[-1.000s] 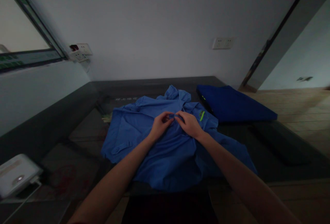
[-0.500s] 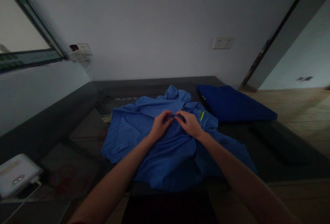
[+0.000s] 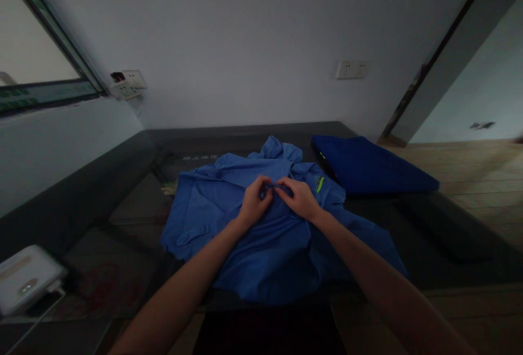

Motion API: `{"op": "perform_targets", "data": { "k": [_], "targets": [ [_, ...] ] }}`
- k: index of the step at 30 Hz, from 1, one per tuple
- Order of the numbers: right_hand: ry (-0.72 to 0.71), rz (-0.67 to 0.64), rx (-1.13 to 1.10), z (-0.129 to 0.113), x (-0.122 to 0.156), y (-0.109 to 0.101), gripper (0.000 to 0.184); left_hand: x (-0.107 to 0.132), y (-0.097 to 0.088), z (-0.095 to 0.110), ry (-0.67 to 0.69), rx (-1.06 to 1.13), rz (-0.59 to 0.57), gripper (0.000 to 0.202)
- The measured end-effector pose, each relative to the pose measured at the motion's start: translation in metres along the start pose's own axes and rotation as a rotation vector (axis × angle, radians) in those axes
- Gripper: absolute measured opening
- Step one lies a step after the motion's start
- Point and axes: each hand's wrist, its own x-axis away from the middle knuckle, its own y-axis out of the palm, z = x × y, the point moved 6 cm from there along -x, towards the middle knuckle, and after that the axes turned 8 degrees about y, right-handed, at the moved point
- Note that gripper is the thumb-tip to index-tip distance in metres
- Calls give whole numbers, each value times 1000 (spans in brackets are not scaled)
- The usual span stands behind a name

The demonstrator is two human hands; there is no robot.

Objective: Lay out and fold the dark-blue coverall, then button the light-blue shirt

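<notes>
A blue work jacket (image 3: 265,268) lies spread on the dark table (image 3: 408,262), collar toward the wall, with a yellow-green strip on its chest at the right. Over the middle of the front, my left hand (image 3: 256,200) pinches a raised edge of the cloth between thumb and fingers. Close beside it, my right hand (image 3: 297,196) pinches the same edge, fingertips almost meeting the left ones. Any button or fastening between the fingertips is too small and dark to make out.
A folded darker blue garment (image 3: 368,164) lies at the table's back right, near a dark flat object (image 3: 443,230). At the left front stands a white device (image 3: 30,279) with a cable. The wall with a socket (image 3: 352,69) rises behind the table.
My left fingertips have shifted slightly on the pinched cloth edge, and the fold between the hands shows a little more. The jacket lies as before.
</notes>
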Motion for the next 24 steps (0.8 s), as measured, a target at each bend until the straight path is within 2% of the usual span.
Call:
{"op": "perform_targets", "data": {
  "k": [6,9,12,15,19,21,24],
  "targets": [
    [-3,-36,1,-3,1,0,15,2,5,3,7,34,-65,18],
    [64,39,-40,5,-2,-5,17,2,6,3,-3,41,-75,22],
    [128,159,-114,17,-6,-18,19,-3,-1,-2,7,-27,-42,30],
    [199,304,-174,30,-9,-37,24,-11,-17,-24,-23,-277,-59,41],
    [297,450,-236,47,-10,-61,27,-4,-50,-79,-328,-708,-131,69],
    [309,485,-263,53,-9,-68,27,5,-58,-99,-421,-775,-223,79],
    [300,500,-254,58,-9,-71,26,13,-59,-108,-441,-780,-300,82]
  ]
}}
